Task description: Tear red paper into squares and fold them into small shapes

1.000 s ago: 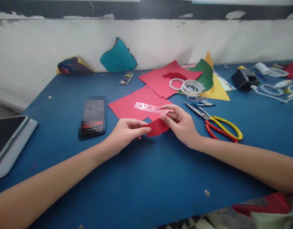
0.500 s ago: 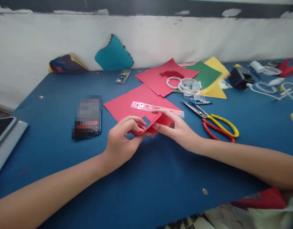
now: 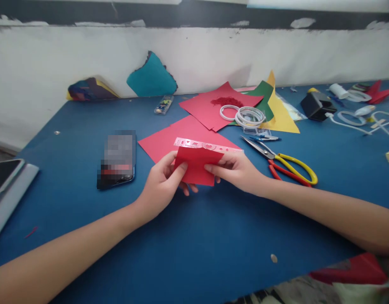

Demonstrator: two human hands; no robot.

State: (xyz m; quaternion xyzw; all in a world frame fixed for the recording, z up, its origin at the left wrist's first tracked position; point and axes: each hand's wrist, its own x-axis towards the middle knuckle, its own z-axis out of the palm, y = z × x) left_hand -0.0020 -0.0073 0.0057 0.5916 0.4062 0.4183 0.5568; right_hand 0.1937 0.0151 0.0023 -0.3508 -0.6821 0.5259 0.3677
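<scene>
Left hand [image 3: 164,179] and right hand [image 3: 237,169] both pinching one red paper piece [image 3: 196,166], one pink stencil ruler [image 3: 207,145] just behind, its print too small to read, one scissors [image 3: 283,162], two tape rings [image 3: 245,114]

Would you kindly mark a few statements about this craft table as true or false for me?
1. The left hand and the right hand both hold one small red paper piece. True.
2. The scissors are in the right hand. False: they lie on the table, to the right of that hand.
3. A pink ruler lies on the large red sheet just behind the held piece. True.
4. The phone lies to the right of the scissors. False: it lies on the table to the left of the left hand.
</scene>
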